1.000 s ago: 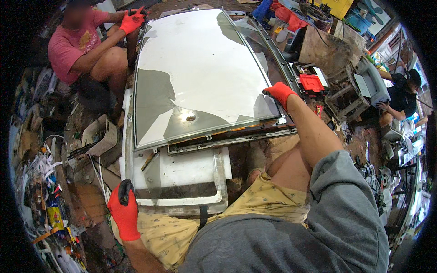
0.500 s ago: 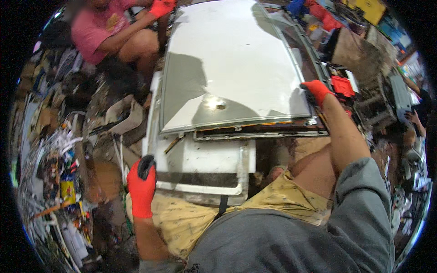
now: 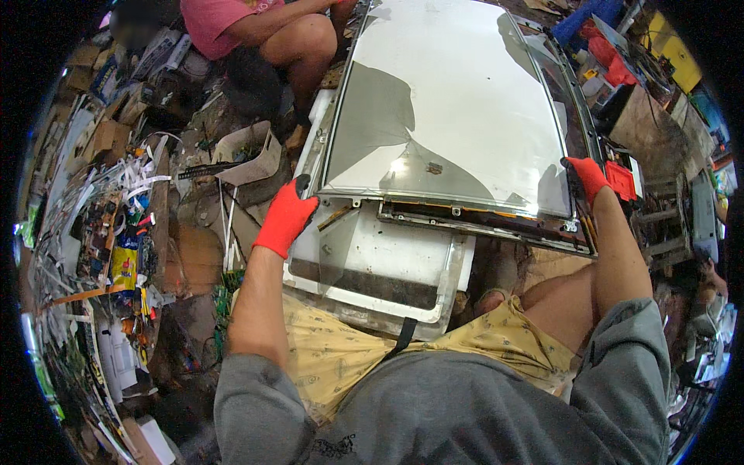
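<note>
A large cracked screen panel (image 3: 449, 108), white with grey patches, lies flat in front of me and slopes away. My left hand (image 3: 288, 220), in a red glove with dark fingers, is closed at the panel's near left corner. On the opposite edge, close to the near right corner, my right hand (image 3: 587, 178) in a matching glove grips the panel; its fingertips are partly hidden. Below the near edge shows a dark frame (image 3: 488, 226) with an orange strip. A white plastic frame (image 3: 364, 298) lies lower still, by my lap.
Another person in a pink shirt (image 3: 213, 29) crouches at the far left. A pale plastic bin (image 3: 248, 159) stands left of the panel. Scrap strips and boards (image 3: 128, 240) are heaped further left. A red part (image 3: 620, 180) and wooden boards (image 3: 639, 128) lie to the right.
My left hand has moved up and right from beside the white frame to the panel's near left corner. My right hand stays on the right edge. The view has shifted left.
</note>
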A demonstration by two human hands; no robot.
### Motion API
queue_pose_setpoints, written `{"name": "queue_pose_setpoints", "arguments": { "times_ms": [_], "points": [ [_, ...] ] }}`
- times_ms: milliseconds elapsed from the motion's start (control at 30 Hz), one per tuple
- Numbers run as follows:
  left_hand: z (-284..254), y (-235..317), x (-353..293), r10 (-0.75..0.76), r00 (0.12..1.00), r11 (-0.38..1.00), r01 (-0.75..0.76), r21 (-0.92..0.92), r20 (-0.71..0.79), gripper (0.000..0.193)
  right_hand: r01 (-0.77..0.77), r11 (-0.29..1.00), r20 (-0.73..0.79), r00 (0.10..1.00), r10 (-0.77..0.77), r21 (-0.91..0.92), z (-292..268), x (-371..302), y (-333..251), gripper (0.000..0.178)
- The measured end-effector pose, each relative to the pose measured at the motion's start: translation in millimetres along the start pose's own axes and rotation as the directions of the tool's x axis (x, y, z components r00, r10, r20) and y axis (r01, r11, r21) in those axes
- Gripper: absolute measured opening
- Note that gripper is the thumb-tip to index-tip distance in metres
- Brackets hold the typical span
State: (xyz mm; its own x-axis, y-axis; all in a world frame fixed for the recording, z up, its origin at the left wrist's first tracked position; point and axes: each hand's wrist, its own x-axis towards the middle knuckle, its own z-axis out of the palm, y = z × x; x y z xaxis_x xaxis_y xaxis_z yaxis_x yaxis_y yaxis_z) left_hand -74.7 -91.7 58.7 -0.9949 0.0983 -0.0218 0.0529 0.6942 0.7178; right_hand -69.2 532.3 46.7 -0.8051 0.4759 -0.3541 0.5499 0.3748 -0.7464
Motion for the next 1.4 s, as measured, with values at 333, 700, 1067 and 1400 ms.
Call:
{"name": "queue_pose_setpoints", "arguments": {
  "times_ms": [333, 700, 1067, 1400],
  "points": [
    [6, -26, 38, -0.107, 0.978, 0.992, 0.093, 0.085, 0.180, 0.026, -0.103, 0.984, 0.117, 0.989, 0.086, 0.142, 3, 5, -3, 0.026],
    [15, -33, 41, -0.080, 0.997, 0.997, 0.080, 0.020, -0.012, 0.025, -0.093, 0.996, 0.072, 0.993, 0.094, -0.009, 1, 13, -1, 0.027],
    [19, -38, 50, -0.037, 0.999, 0.990, 0.042, 0.135, -0.039, 0.025, 0.239, 0.963, 0.167, 0.962, -0.217, -0.127, -12, 39, 29, 0.023],
    [14, -42, 51, -0.002, 1.000, 1.000, 0.002, 0.029, 0.020, 0.025, -0.038, 0.999, 0.057, 0.998, 0.038, -0.001, 1, -2, -14, 0.033]
  ]
}}
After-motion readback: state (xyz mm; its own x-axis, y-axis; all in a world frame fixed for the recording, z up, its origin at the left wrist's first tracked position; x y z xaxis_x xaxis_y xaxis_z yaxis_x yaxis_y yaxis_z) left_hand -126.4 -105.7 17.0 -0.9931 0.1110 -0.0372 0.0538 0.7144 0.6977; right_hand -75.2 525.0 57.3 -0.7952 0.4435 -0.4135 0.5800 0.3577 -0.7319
